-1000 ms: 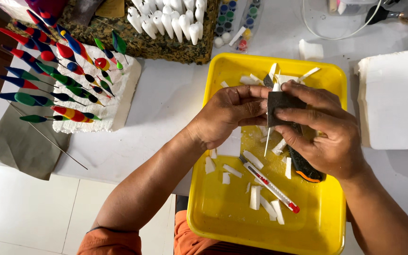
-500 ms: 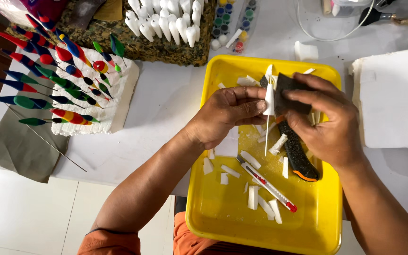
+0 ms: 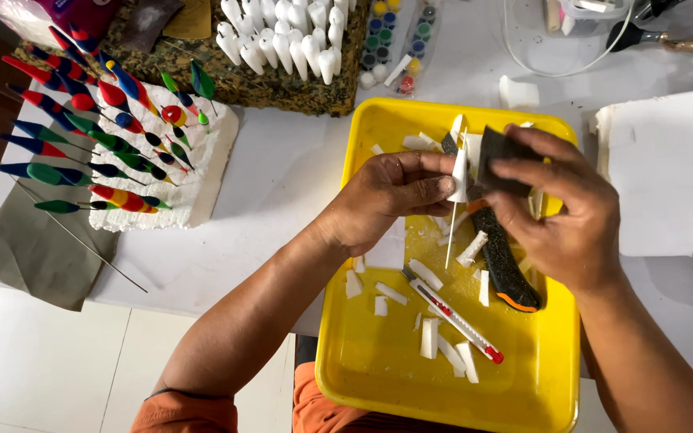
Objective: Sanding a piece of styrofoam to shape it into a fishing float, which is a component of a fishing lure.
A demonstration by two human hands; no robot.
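Compared with the earlier views, the right hand (image 3: 559,216) has carried its dark sanding pad (image 3: 505,160) upward along the white float body (image 3: 459,170); a second ago the pad covered the piece near its middle, whereas it now sits at the upper right side of it, with the tapered tip exposed; this suggests an abrading stroke along the length of the piece is under way, with shaping not finished. The left hand (image 3: 391,196) is closed in a pinch, thumb and forefinger gripping the float body at its lower part; the right hand is closed around the pad, fingers curled over it. The float body is held above the yellow tray (image 3: 362,353), near the tray's upper centre; its long axis runs almost vertically in the view, pointed end toward the top, with a thin wire stem (image 3: 449,240) projecting downward toward the tray floor. White offcuts (image 3: 429,337), a slim utility knife (image 3: 455,313) and a black file with an orange tip (image 3: 507,269) lie in the tray; painted floats (image 3: 82,136) stand in a foam block (image 3: 210,168) well to the left.
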